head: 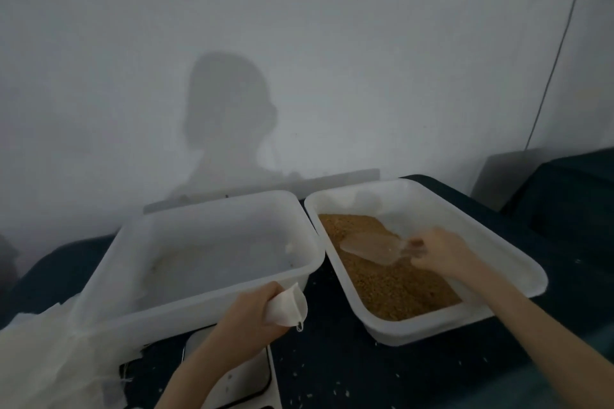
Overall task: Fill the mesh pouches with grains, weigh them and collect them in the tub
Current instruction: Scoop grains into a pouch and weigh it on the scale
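Right hand (442, 252) grips clear scoop (368, 247) handle over grains (392, 279) in right tub (518, 262). Left hand (252, 312) pinches mesh pouch (287, 307), mouth up, near worktop's front edge, before empty tub (212, 305). Pouch limp, light; hold by rim.

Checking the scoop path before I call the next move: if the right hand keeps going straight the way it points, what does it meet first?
The right hand points left and slightly away, holding the scoop over the grains. Going on, the scoop would probably meet the grain tub's left wall first, though depth is unclear.
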